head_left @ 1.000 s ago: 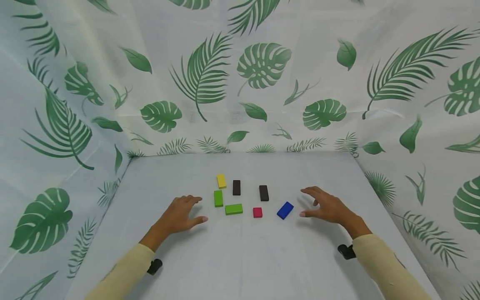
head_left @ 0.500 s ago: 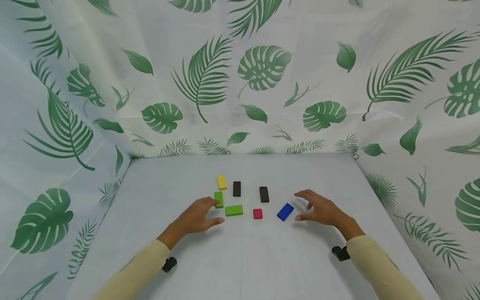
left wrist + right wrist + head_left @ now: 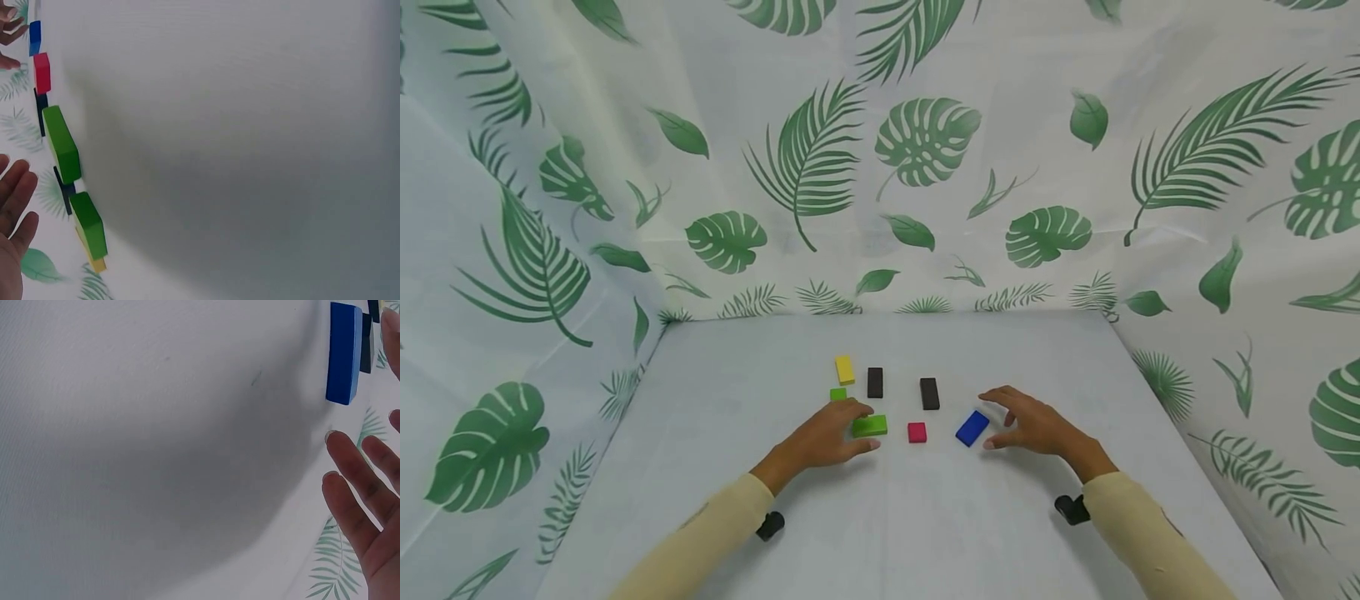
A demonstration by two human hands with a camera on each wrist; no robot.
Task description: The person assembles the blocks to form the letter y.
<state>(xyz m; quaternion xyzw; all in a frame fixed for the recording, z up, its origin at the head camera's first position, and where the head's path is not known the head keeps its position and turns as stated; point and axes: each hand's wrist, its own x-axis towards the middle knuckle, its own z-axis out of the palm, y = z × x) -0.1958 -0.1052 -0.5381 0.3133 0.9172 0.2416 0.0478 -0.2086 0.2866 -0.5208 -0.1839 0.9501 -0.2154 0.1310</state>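
Note:
My left hand (image 3: 831,436), thumb and fingers spread, hovers at the left end of a green block (image 3: 871,427) lying crosswise. It partly covers a second green block (image 3: 838,394) behind it. In the left wrist view, the fingers (image 3: 15,194) are apart from both green blocks. My right hand (image 3: 1036,427) is held with loosely bent fingers just right of a blue block (image 3: 972,428). The right wrist view shows a gap between the fingertips (image 3: 334,439) and the blue block (image 3: 342,353). Between the hands lies a small red block (image 3: 917,432).
Farther back on the white table (image 3: 880,517) lie a yellow block (image 3: 845,370) and two black blocks, one on the left (image 3: 875,382) and one on the right (image 3: 929,393). A leaf-printed cloth (image 3: 925,250) rises behind the table and along its sides.
My left hand has moved right, from beside the blocks to the crosswise green one. My right hand has shifted slightly left, closer to the blue block. The blocks stay in place.

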